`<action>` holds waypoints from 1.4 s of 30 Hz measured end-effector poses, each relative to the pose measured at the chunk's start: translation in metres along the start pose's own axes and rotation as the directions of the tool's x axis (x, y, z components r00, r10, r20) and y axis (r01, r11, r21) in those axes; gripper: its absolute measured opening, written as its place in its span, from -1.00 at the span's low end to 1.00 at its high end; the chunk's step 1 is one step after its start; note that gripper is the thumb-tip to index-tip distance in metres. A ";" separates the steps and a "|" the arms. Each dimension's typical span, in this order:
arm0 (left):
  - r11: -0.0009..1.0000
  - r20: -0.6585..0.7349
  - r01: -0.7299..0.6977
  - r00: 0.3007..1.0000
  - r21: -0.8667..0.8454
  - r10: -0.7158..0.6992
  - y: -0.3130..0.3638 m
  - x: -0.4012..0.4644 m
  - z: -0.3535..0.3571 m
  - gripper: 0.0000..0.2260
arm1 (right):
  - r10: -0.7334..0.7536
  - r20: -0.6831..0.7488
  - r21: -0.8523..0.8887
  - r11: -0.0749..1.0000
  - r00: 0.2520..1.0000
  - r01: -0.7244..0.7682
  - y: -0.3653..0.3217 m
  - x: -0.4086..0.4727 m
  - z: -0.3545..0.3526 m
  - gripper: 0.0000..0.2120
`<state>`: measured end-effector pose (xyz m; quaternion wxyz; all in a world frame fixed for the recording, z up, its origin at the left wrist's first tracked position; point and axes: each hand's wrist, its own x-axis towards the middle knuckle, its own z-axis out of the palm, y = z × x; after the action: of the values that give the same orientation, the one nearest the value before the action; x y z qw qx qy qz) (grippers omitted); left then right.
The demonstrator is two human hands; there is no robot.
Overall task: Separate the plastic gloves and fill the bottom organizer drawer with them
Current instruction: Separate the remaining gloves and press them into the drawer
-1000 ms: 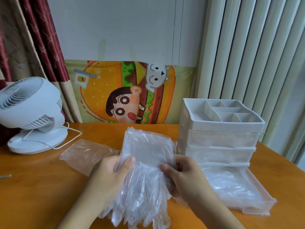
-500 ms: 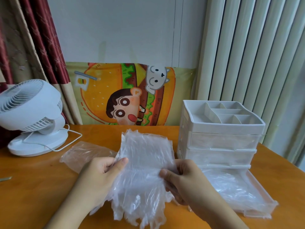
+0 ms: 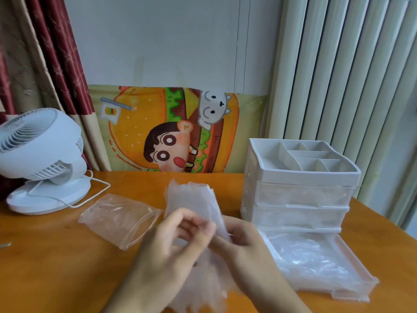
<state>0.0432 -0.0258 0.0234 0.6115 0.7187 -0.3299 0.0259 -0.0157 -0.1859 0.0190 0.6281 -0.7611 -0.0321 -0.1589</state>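
Observation:
A stack of clear plastic gloves (image 3: 191,199) stands upright over the table, cuffs up and fingers hanging toward me. My left hand (image 3: 178,245) crosses in front of the stack and pinches a glove near its right edge. From the right side, my right hand (image 3: 246,242) holds the stack. The white organizer (image 3: 300,177) stands at the right, its bottom drawer (image 3: 352,288) pulled out toward me. Loose clear gloves (image 3: 309,263) lie inside that drawer.
An empty clear zip bag (image 3: 119,218) lies flat on the orange table (image 3: 56,267) left of my hands. A white desk fan (image 3: 42,154) with its cord stands at the far left. A cartoon burger cushion (image 3: 180,129) leans against the wall behind.
My left hand has moved from the stack's left edge across its front to the right side, close to my right hand. The stack has tilted and narrowed.

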 end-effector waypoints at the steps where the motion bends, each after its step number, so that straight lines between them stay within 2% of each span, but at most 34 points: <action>1: 0.999 0.035 0.040 0.999 -0.031 -0.039 0.000 -0.001 0.005 -0.57 | -0.061 0.001 -0.087 0.994 0.998 0.061 -0.004 -0.003 0.006 -0.84; 4: 0.993 0.001 0.059 0.998 -0.104 -0.059 0.005 -0.005 0.012 -0.72 | -0.220 -0.047 -0.351 0.917 0.974 0.190 -0.006 -0.009 0.022 -0.85; 6: 0.983 -0.068 0.103 0.991 -0.149 -0.114 0.007 -0.006 0.013 -0.73 | -0.257 0.015 -0.412 0.879 0.966 0.241 -0.007 -0.012 0.024 -0.82; 9: 0.967 -0.241 0.188 0.944 -0.170 -0.226 0.001 0.000 0.009 -0.73 | -0.202 0.165 -0.398 0.882 0.965 0.253 -0.016 -0.014 0.021 -0.94; 11: 0.951 -0.279 0.215 0.920 -0.224 -0.274 -0.003 0.004 0.001 -0.71 | -0.193 0.196 -0.365 0.896 0.962 0.254 -0.021 -0.015 0.019 -0.76; 12: 0.944 -0.266 0.211 0.923 -0.255 -0.279 -0.005 0.005 -0.004 -0.71 | -0.220 0.156 -0.375 0.889 0.963 0.263 -0.024 -0.013 0.018 -0.67; 14: 0.938 -0.199 0.202 0.944 -0.281 -0.263 -0.003 0.007 -0.012 -0.77 | -0.342 0.033 -0.436 0.841 0.939 0.321 -0.030 -0.008 0.009 -0.59; 16: 0.913 -0.075 0.207 0.966 -0.352 -0.249 -0.001 0.007 -0.019 -0.81 | -0.426 0.012 -0.505 0.778 0.905 0.373 -0.042 -0.002 -0.004 -0.52; 18: 0.899 0.092 0.218 0.976 -0.380 -0.198 0.004 0.005 -0.023 -0.82 | -0.312 0.153 -0.533 0.773 0.938 0.344 -0.060 0.006 -0.020 -0.27; 20: 0.926 0.279 0.214 0.952 -0.310 -0.127 0.004 0.003 -0.022 -0.66 | -0.062 0.319 -0.551 0.800 0.946 0.238 -0.079 0.015 -0.034 -0.11; 22: 0.946 0.424 0.230 0.898 -0.227 -0.116 0.004 0.000 -0.019 -0.57 | 0.134 0.418 -0.612 0.772 0.898 0.170 -0.090 0.022 -0.040 -0.19; 23: 0.949 0.469 0.235 0.876 -0.209 -0.114 0.005 0.000 -0.017 -0.62 | 0.198 0.433 -0.666 0.727 0.879 0.165 -0.092 0.025 -0.042 -0.29; 25: 0.948 0.511 0.259 0.849 -0.183 -0.133 0.009 0.000 -0.014 -0.73 | 0.234 0.426 -0.739 0.647 0.874 0.187 -0.089 0.027 -0.048 -0.56; 27: 0.950 0.537 0.278 0.828 -0.143 -0.162 0.014 0.000 -0.012 -0.77 | 0.203 0.405 -0.747 0.636 0.892 0.195 -0.082 0.026 -0.055 -0.75; 30: 0.985 0.437 0.169 0.889 -0.032 -0.139 0.023 0.005 0.000 -0.77 | 0.133 0.301 -0.756 0.637 0.944 0.151 -0.075 0.024 -0.076 -0.75; 32: 0.994 0.243 0.056 0.967 0.090 -0.077 0.032 0.013 0.012 -0.76 | 0.007 0.221 -0.712 0.685 0.975 0.156 -0.074 0.025 -0.094 -0.77; 34: 0.939 0.034 -0.148 0.989 0.310 0.145 0.049 0.022 0.022 -0.79 | -0.193 0.142 -0.616 0.750 0.971 0.239 -0.081 0.026 -0.112 -0.81; 35: 0.851 -0.023 -0.281 0.946 0.443 0.324 0.065 0.031 0.031 -0.80 | -0.299 0.097 -0.569 0.766 0.949 0.300 -0.087 0.022 -0.123 -0.85; 36: 0.743 -0.031 -0.397 0.872 0.539 0.488 0.083 0.035 0.040 -0.80 | -0.392 0.063 -0.530 0.766 0.918 0.364 -0.095 0.015 -0.136 -0.88; 37: 0.673 -0.014 -0.473 0.813 0.569 0.583 0.098 0.038 0.049 -0.82 | -0.465 0.041 -0.498 0.758 0.884 0.422 -0.103 0.007 -0.148 -0.87; 39: 0.685 0.025 -0.524 0.803 0.506 0.595 0.115 0.036 0.076 -0.84 | -0.531 0.032 -0.475 0.737 0.847 0.480 -0.106 -0.015 -0.178 -0.79; 41: 0.577 0.153 -0.548 0.792 0.606 0.591 0.101 0.029 0.108 -0.74 | -0.499 0.020 -0.544 0.722 0.866 0.428 -0.084 -0.037 -0.204 -0.71; 42: 0.527 0.242 -0.550 0.805 0.648 0.542 0.085 0.026 0.121 -0.66 | -0.452 -0.003 -0.599 0.715 0.892 0.361 -0.067 -0.045 -0.213 -0.67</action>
<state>-0.0241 -0.1486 0.0776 0.2568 0.7529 -0.5064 0.3328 -0.1176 -0.3715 0.1037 0.3136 -0.8762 -0.1016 -0.3516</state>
